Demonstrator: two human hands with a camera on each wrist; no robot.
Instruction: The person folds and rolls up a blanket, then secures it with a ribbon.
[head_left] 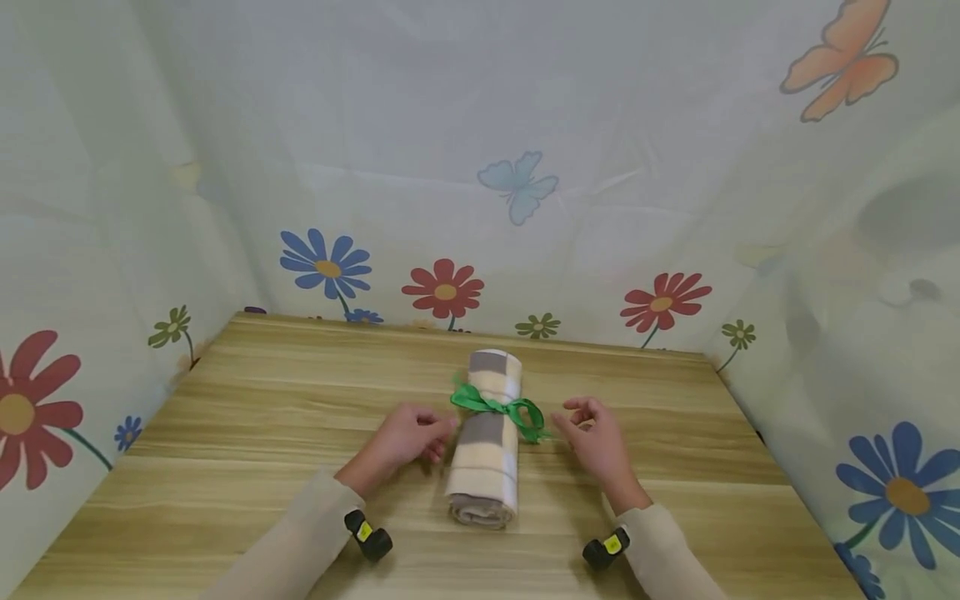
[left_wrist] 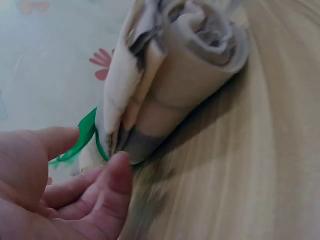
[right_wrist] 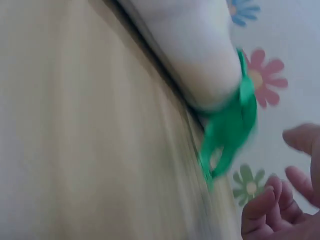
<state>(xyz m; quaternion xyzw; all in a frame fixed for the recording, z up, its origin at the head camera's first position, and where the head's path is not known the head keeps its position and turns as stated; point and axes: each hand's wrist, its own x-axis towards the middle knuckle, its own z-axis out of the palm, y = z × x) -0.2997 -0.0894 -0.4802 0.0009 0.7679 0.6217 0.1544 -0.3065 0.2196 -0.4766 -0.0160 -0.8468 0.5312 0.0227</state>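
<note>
Left hand (head_left: 408, 437) just left of the rolled towel (head_left: 487, 433), fingers loosely curled, tips touching or nearly touching its side at the ribbon, gripping nothing that shows. Right hand (head_left: 596, 440) just right of the roll, fingers relaxed and apart, holding nothing, close to the ribbon's loops but not on them.

Probably best to take the green ribbon (head_left: 498, 408) by its loose ends rather than the loops, pull evenly to both sides, and keep the roll from turning.

Towel rolled into a tight cylinder, cream and grey checks, spiral end facing the person, lying lengthwise near the middle of the wooden table (head_left: 225, 417). Ribbon bound round the roll's middle, tied in a bow toward its right side.
</note>
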